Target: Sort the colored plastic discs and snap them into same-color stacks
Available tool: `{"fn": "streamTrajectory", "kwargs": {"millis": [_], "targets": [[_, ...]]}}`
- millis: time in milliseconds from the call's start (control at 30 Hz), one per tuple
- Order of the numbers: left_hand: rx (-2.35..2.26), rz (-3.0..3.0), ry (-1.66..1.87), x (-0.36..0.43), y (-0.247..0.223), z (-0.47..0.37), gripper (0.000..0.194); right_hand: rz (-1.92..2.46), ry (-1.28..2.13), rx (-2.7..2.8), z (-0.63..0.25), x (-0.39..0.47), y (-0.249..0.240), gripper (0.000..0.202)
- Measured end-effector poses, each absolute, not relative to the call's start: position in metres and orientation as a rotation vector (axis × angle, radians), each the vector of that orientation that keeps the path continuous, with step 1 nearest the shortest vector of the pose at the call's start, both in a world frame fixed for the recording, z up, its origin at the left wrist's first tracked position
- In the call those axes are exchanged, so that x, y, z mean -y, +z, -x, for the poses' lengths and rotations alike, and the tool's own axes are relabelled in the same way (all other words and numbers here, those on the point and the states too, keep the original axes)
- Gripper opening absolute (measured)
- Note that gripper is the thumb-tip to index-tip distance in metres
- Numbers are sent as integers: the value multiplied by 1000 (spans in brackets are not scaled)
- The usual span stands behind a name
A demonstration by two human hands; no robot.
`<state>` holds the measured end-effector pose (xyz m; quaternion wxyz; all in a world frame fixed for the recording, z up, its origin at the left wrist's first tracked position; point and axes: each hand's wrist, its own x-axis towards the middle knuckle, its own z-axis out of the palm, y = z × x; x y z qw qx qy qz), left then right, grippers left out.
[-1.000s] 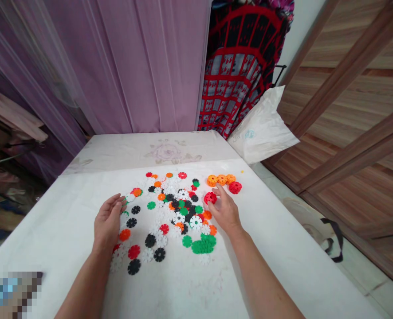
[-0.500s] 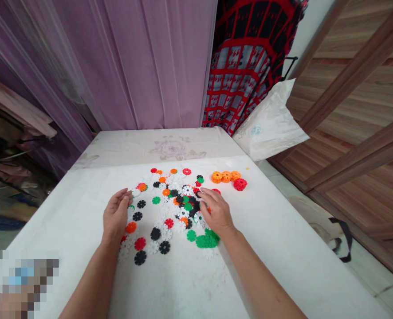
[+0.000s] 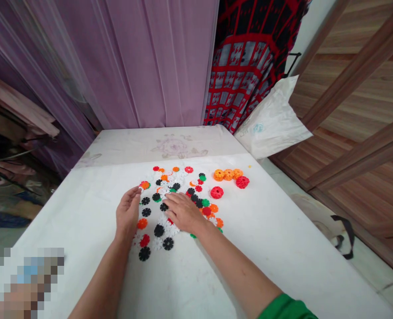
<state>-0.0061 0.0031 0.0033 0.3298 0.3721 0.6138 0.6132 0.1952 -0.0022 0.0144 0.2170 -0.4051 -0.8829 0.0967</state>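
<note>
Flower-shaped plastic discs with notched edges lie scattered in white, black, red, orange and green; one black disc (image 3: 144,254) is at the near edge of the spread. My left hand (image 3: 129,210) rests at the left side of the discs, its fingers curled together and the fingertips beside an orange disc (image 3: 145,185). Whatever may be between those fingertips is too small to make out. My right hand (image 3: 185,212) lies palm down over the middle of the spread, fingers stretched out and touching discs. It hides the discs under it.
Orange disc stacks (image 3: 228,174) stand in a row at the back right, beside a red stack (image 3: 242,182) and another red stack (image 3: 217,192). The white-covered table (image 3: 283,248) has a white plastic bag (image 3: 273,122) by its far right corner. Purple curtains (image 3: 156,62) hang behind.
My right hand has moved left from the right side of the discs to their middle, uncovering a red stack. The green pile near my right wrist is now mostly out of sight.
</note>
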Motion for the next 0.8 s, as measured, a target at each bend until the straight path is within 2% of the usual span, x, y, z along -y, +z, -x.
{"fn": "streamTrajectory", "kwargs": {"millis": [167,367,500,633,800], "targets": [[-1608,-1165,1480,-1,0,-1,40,1105,156,2255,-216,11,17,24],[-1442,-2133,870,9,8,-5,38,1237,73,2279,-261,30,12,20],[-1389,-2365,592,13,6,-10,36,1299,65,2276,-262,26,6,25],[-1554,-2332,670,9,1,-1,36,1306,55,2177,-261,24,4,28],[-1628,-2061,984,3,-1,10,36,1143,134,2095,-271,40,5,25]]}}
